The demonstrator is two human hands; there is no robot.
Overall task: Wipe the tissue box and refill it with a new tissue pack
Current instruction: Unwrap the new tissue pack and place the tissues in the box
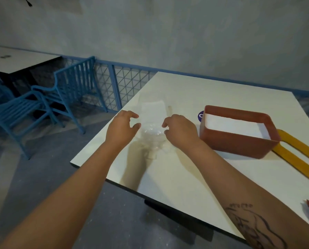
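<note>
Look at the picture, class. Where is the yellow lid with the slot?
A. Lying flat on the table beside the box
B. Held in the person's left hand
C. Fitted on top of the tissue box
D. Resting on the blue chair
A: the yellow lid lies flat on the white table, to the right of the open-topped red tissue box.

One head-worn wide-angle camera is looking forward and down over the worktop (221, 90) from close range. It is framing the left hand (122, 129) and right hand (181, 132) centrally, with the wall (168, 33) filling the top.
</note>
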